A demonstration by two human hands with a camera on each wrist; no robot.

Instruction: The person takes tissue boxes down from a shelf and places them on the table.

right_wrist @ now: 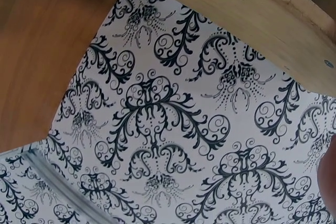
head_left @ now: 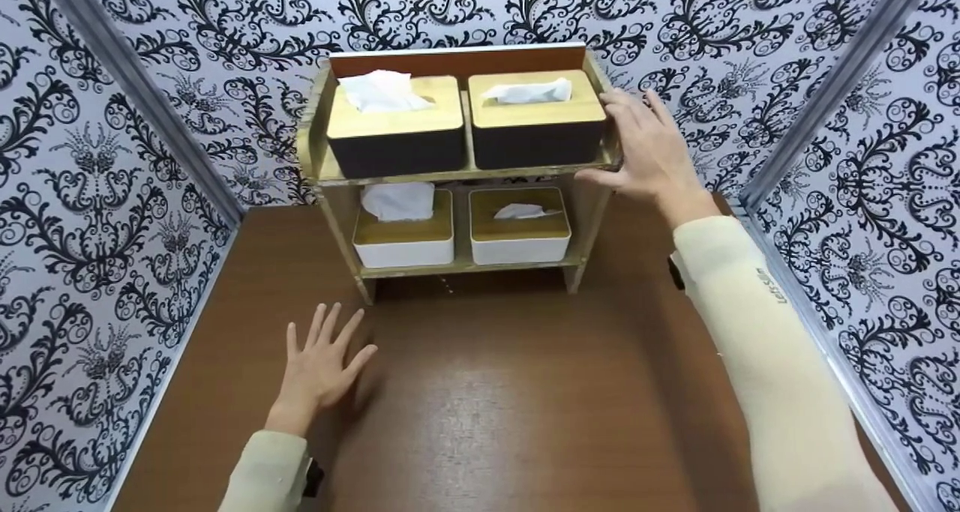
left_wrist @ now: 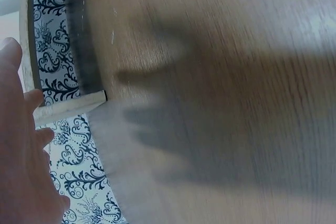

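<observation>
A small two-tier wooden shelf (head_left: pixel 450 175) stands against the far wall. On its upper tier are two dark tissue boxes with light wood lids, the left box (head_left: pixel 397 148) and the right box (head_left: pixel 536 141). Two white tissue boxes sit below, the left one (head_left: pixel 405 253) and the right one (head_left: pixel 519 251). Beside the shelf's upper right side panel, my right hand (head_left: pixel 649 148) has its fingers extended and thumb spread toward the front edge; exact contact is unclear. My left hand (head_left: pixel 319 369) is over the tabletop, fingers spread, holding nothing.
The brown wooden table (head_left: pixel 480 399) carries the shelf. Black-and-white patterned panels (head_left: pixel 90 197) enclose the left, back and right sides, with grey metal strips (head_left: pixel 150 85) at the corners. White tissue (head_left: pixel 382 92) sticks out of each box's lid.
</observation>
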